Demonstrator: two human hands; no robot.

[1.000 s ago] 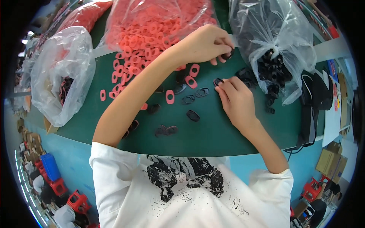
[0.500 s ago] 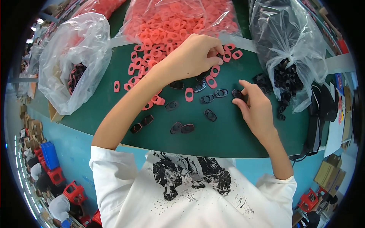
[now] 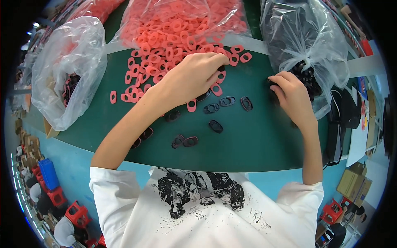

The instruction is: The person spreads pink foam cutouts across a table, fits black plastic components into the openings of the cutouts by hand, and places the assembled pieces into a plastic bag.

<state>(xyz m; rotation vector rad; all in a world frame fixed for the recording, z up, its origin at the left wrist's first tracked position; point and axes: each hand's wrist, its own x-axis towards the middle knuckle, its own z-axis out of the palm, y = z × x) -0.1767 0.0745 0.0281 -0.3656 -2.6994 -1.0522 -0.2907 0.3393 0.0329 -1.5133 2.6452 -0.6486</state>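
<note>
1. Left of the pink pile [image 3: 163,58], a clear bag [image 3: 84,53] is set.
2. At the pile's right side, a dark piece [image 3: 222,68] is pinched by the left hand [image 3: 206,70].
3. Nearer than the pile, dark ovals [image 3: 215,126] are scattered; probably light, stiff, slippery, best gripped by the long edges.
4. Well right of the pile, black parts [image 3: 272,84] are touched by the right hand [image 3: 291,93]; whether any is gripped cannot be told.

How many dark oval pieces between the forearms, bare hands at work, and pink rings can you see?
Dark oval pieces: 10 showing, some partly covered
Bare hands: 2 (left hand, right hand)
Pink rings: too heaped to count
Total counted: 12
</note>
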